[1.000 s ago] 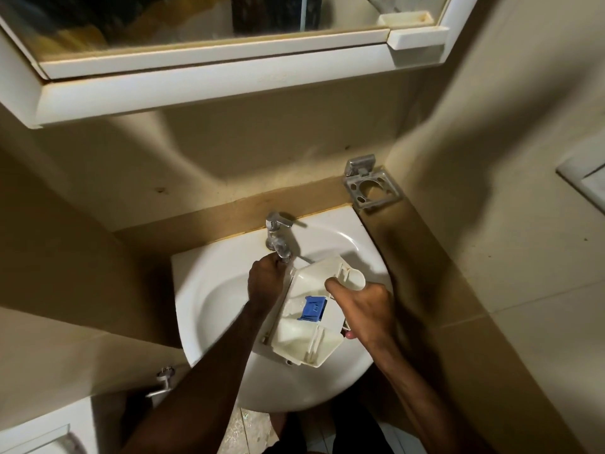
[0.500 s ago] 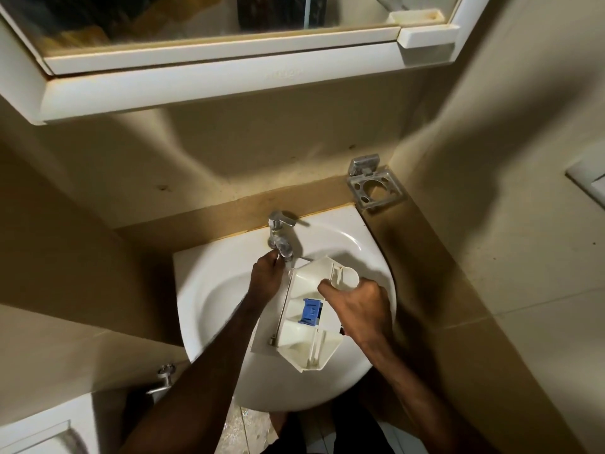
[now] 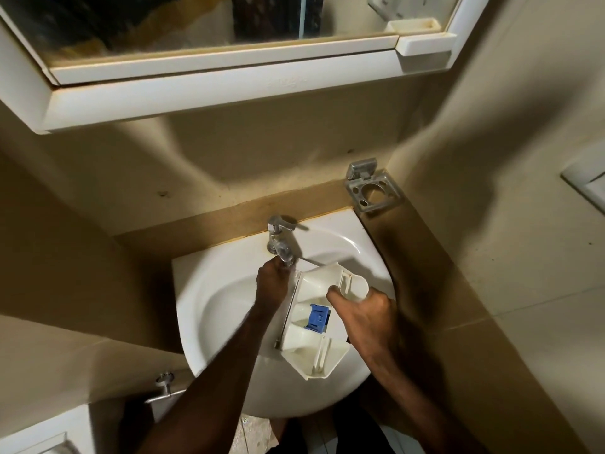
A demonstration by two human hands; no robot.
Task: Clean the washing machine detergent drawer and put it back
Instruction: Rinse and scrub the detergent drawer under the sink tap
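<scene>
Over the white corner sink [image 3: 209, 309], the detergent drawer [image 3: 314, 326] hangs tilted, gripped at its right wall by the right hand [image 3: 366, 317]. Left hand [image 3: 273, 283] curls its fingers round the tap [image 3: 281, 250]. Light, stiff plastic, likely slick wet; its walls offer the best hold. Compartments look empty but for a blue insert [image 3: 317, 318].

Your 1 head view, looking steeply down

You look from above and close over the sink [image 3: 209, 309], facing the far wall; the mirror cabinet [image 3: 209, 96] fills the far edge, your forearms enter from the near edge.
</scene>
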